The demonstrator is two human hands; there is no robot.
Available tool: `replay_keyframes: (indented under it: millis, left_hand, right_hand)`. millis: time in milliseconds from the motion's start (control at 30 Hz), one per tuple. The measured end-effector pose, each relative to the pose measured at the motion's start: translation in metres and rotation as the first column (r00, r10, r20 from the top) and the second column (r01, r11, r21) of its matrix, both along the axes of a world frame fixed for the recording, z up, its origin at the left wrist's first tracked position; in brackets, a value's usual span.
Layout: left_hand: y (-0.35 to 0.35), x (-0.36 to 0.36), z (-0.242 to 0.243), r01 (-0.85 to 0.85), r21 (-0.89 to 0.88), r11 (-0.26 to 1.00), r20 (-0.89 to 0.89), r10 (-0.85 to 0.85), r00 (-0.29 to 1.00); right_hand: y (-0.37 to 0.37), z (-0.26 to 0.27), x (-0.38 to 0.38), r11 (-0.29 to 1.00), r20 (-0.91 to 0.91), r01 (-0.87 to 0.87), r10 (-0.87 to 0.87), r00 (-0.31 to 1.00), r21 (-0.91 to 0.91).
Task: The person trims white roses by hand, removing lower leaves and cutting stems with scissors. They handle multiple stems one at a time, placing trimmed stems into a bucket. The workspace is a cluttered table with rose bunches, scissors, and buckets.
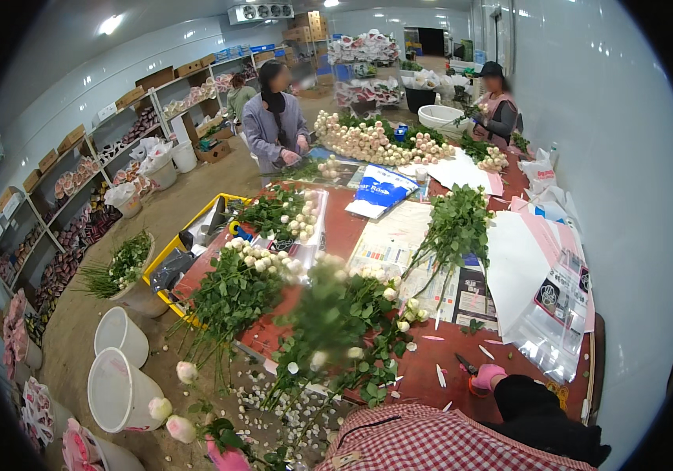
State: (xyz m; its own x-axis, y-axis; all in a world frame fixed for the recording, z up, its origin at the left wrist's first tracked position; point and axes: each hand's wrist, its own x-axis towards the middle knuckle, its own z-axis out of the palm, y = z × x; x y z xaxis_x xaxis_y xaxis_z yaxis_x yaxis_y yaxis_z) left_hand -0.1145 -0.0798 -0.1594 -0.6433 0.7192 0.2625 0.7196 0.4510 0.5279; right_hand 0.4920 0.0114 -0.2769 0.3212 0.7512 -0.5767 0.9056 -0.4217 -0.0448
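My left hand (227,454), in a pink glove, is low at the bottom edge, closed around the stems of a few white-pink roses (181,429). Their blooms hang out to the left over the floor. At the near right of the red table (395,377), my right hand (488,377), also pink-gloved, is on the red-orange handle of dark-bladed scissors (466,364). White petals (441,375) lie beside the blades. Left of the scissors, a heap of leafy cream roses (366,306) covers the near table edge; part of it is blurred.
More rose bundles lie at left (230,282) and right (457,221). White paper sheets (513,265) and printed plastic sleeves (557,318) line the right side. White buckets (114,388) stand on the petal-strewn floor. Two people (274,118) (495,112) stand across the table.
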Motion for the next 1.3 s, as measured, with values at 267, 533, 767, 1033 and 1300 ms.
replay_keyframes:
  millis: [267, 533, 767, 1033, 1300]
  left_hand:
    - [0.038, 0.079, 0.077, 0.438, 0.386, 0.812, 0.269, -0.553, 0.788]
    - [0.032, 0.113, 0.076, 0.382, 0.465, 0.799, 0.520, -0.595, 0.612]
    - [0.011, 0.131, 0.039, 0.357, 0.341, 0.870, 0.649, -0.492, 0.580]
    - [0.017, 0.130, 0.000, 0.140, 0.393, 0.909, 0.879, -0.416, 0.233]
    - [0.020, 0.118, 0.064, 0.466, 0.317, 0.826, 0.256, -0.548, 0.796]
  right_hand:
    - [0.066, 0.171, -0.210, 0.875, -0.779, -0.133, 0.476, 0.408, 0.466]
    - [0.051, 0.239, -0.356, 0.680, -0.742, -0.304, 0.641, -0.193, 0.667]
    - [0.033, 0.169, -0.357, 0.708, -0.872, -0.528, 0.466, -0.149, 0.469]
    - [0.033, 0.165, -0.339, 0.852, -0.941, -0.401, 0.288, -0.178, 0.336]
    - [0.039, 0.158, -0.339, 0.937, -0.926, -0.132, 0.285, -0.250, 0.324]
